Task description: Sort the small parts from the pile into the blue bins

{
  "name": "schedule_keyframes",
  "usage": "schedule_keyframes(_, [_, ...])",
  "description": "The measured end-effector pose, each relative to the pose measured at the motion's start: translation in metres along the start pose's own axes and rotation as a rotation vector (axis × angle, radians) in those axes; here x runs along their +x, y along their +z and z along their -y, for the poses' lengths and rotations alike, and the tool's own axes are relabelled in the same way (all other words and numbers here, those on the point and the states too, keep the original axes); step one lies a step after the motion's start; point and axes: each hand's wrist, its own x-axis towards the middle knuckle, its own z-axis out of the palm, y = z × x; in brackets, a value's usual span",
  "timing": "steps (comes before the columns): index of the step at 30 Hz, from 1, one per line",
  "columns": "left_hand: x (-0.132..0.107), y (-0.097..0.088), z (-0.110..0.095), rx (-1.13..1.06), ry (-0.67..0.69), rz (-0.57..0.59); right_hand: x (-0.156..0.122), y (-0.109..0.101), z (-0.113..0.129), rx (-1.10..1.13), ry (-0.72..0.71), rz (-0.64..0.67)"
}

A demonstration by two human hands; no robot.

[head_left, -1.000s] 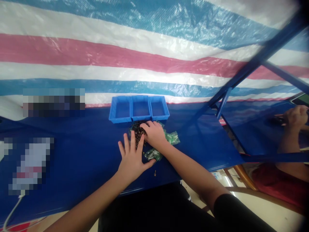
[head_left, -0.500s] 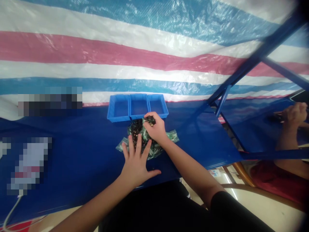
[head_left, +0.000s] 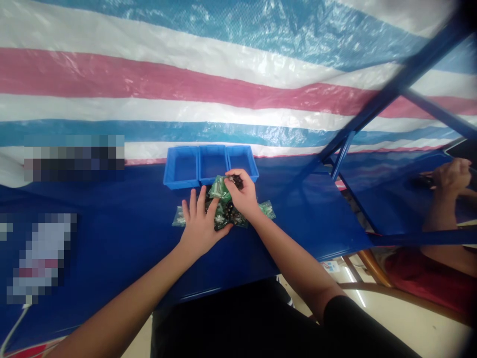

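Note:
A pile of small clear plastic packets (head_left: 220, 219) with green, black and brassy parts inside lies on the blue table in front of me. My left hand (head_left: 197, 223) rests over the pile's left side, fingers spread and open. At the pile's far side my right hand (head_left: 244, 195) is closed on a clear packet (head_left: 219, 188) with green contents. Some dark parts (head_left: 237, 181) show between its thumb and fingers; whether they belong to the same packet I cannot tell. The parts are too small to name.
Three joined blue bins (head_left: 181, 166) stand just beyond the pile. A pixelated white object (head_left: 44, 253) with a cable lies at left, and another blurred item (head_left: 74, 156) sits behind it. Blue metal bars (head_left: 372, 114) rise at right, where another person's hand (head_left: 452, 174) shows.
My left hand has moved slightly up and left over the pile. A green-filled packet now shows at my right hand's fingertips, and the packets have shifted.

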Motion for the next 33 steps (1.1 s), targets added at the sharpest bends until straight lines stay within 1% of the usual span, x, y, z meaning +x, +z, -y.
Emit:
schedule_keyframes(4, [-0.002,0.004,0.005,-0.045,0.03,-0.07,-0.004,-0.013,-0.005,-0.085,0.04,0.138])
schedule_keyframes(6, [-0.003,0.003,0.006,-0.045,0.049,-0.077,-0.005,-0.021,-0.003,-0.155,0.041,0.198])
schedule_keyframes(8, [-0.004,-0.002,0.005,-0.028,0.054,-0.053,-0.008,-0.032,0.003,-0.245,0.007,0.244])
schedule_keyframes(10, [-0.007,-0.009,0.003,-0.005,0.038,-0.007,-0.013,-0.047,0.01,-0.366,-0.064,0.314])
schedule_keyframes(11, [-0.009,-0.012,0.003,0.006,0.025,0.022,-0.018,-0.056,0.013,-0.462,-0.091,0.363])
schedule_keyframes(12, [-0.011,-0.015,0.003,0.018,0.014,0.052,-0.023,-0.066,0.016,-0.572,-0.108,0.385])
schedule_keyframes(14, [-0.016,-0.019,0.004,0.034,0.008,0.096,-0.038,-0.085,0.016,-0.758,-0.108,0.426])
schedule_keyframes(16, [-0.019,-0.019,0.006,0.033,0.004,0.127,-0.052,-0.098,0.012,-0.851,-0.077,0.479])
schedule_keyframes(17, [-0.019,-0.018,0.008,0.028,-0.006,0.132,-0.059,-0.101,0.009,-0.875,-0.063,0.502])
schedule_keyframes(18, [-0.019,-0.017,0.009,0.023,-0.017,0.135,-0.064,-0.102,0.005,-0.896,-0.06,0.521])
schedule_keyframes(20, [-0.016,-0.013,0.012,0.01,-0.026,0.136,-0.069,-0.097,-0.003,-0.922,-0.105,0.571])
schedule_keyframes(24, [-0.009,-0.008,0.016,-0.005,0.02,0.13,-0.062,-0.069,-0.012,-0.887,-0.212,0.642])
schedule_keyframes(27, [-0.005,-0.009,0.021,-0.006,0.042,0.109,-0.054,-0.047,-0.014,-0.886,-0.229,0.584])
schedule_keyframes(29, [-0.004,-0.01,0.025,-0.011,0.032,0.092,-0.051,-0.037,-0.013,-0.899,-0.209,0.53])
schedule_keyframes(31, [-0.003,-0.013,0.027,-0.006,0.008,0.071,-0.049,-0.035,-0.009,-0.894,-0.197,0.484])
schedule_keyframes(33, [-0.005,-0.018,0.025,0.012,-0.004,0.052,-0.044,-0.043,-0.008,-0.871,-0.182,0.4])
